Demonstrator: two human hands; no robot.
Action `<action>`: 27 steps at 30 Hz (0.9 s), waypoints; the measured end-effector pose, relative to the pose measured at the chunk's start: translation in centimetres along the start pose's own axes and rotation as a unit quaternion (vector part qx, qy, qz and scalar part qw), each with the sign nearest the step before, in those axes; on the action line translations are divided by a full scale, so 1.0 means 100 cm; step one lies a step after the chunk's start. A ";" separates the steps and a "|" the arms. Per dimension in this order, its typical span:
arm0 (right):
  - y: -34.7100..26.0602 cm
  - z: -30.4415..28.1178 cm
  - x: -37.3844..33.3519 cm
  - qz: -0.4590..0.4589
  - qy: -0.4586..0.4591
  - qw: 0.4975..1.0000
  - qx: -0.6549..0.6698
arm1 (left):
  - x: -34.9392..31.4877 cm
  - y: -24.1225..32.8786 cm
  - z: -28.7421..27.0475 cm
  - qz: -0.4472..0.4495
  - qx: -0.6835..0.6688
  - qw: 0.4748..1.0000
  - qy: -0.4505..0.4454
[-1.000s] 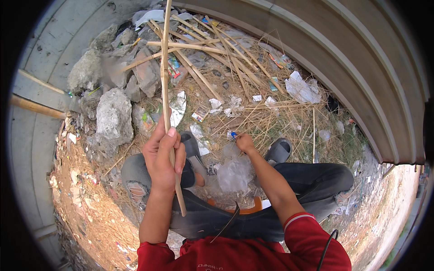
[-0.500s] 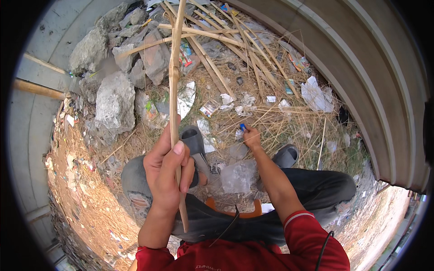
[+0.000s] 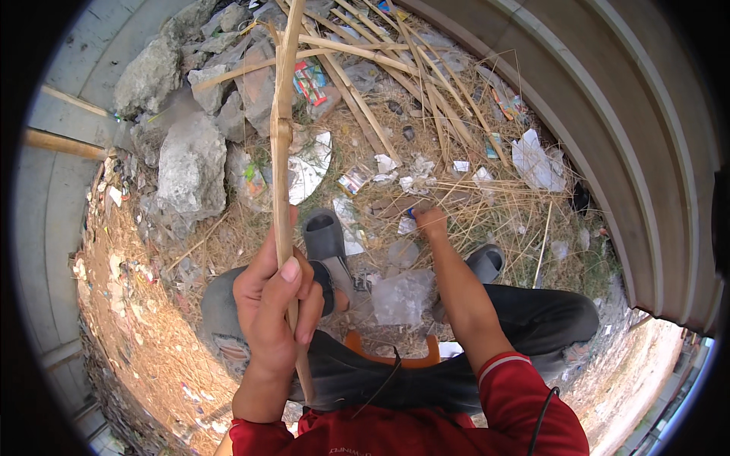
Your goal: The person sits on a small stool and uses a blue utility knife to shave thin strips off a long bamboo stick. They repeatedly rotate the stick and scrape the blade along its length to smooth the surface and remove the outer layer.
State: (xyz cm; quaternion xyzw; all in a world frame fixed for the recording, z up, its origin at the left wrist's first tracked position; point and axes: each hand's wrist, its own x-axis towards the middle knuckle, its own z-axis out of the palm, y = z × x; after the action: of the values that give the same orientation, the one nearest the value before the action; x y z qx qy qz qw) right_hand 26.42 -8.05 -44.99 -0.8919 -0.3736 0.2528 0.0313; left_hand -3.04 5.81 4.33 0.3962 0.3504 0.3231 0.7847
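My left hand [image 3: 272, 308] is closed round a long split bamboo strip [image 3: 281, 163], thumb pressed along it. The strip stands nearly upright in the picture, with a knobby joint above the hand; its lower end reaches my lap and its upper end runs out at the top edge. Farther forward, my right hand [image 3: 431, 222] is low over the straw-covered ground, its fingers closed at a small blue thing [image 3: 411, 213]. Most of that blue thing is hidden by the fingers, and its kind does not show. A flat brownish piece [image 3: 389, 206] lies beside these fingers.
More bamboo strips [image 3: 372, 57] lie crossed in a heap ahead. Grey rocks [image 3: 192, 167] are piled at the left. A corrugated metal sheet [image 3: 608, 99] curves along the right. Paper scraps, dry straw and a clear plastic bag [image 3: 401, 296] litter the ground between my sandals [image 3: 325, 235].
The bamboo strip's upper part has swung slightly left with my left hand. My right hand has moved a little right, and less of the blue thing shows.
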 end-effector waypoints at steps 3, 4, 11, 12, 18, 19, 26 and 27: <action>-0.075 -0.080 -0.012 0.091 -0.082 0.992 0.022 | -0.004 0.000 -0.002 0.017 -0.007 1.000 0.015; -0.081 -0.084 -0.008 0.121 -0.085 0.989 0.027 | -0.002 0.002 -0.002 0.015 -0.011 1.000 0.015; -0.102 -0.117 0.009 0.142 -0.143 0.979 -0.014 | 0.010 0.003 -0.003 0.020 -0.038 0.999 0.033; -0.100 -0.122 0.009 0.125 -0.153 0.980 -0.027 | 0.012 0.004 -0.004 0.020 -0.042 0.998 0.042; -0.055 -0.080 -0.017 0.020 -0.066 0.996 0.053 | 0.010 0.008 -0.010 -0.006 -0.046 0.997 0.057; -0.058 -0.085 -0.028 0.021 -0.044 0.996 0.081 | 0.007 0.007 -0.012 -0.008 -0.033 0.998 0.058; -0.018 -0.065 -0.060 0.144 -0.245 0.692 0.664 | 0.003 0.002 -0.012 -0.001 0.014 0.998 0.055; -0.019 -0.070 -0.063 0.138 -0.262 0.672 0.679 | 0.004 0.003 -0.010 0.005 0.015 0.998 0.055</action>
State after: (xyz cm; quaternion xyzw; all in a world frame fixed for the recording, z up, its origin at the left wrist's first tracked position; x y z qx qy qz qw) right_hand 24.74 -10.05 -35.71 -0.5632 0.0351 0.6618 0.4936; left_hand -3.75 6.62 3.98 0.3912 0.3959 0.3437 0.7564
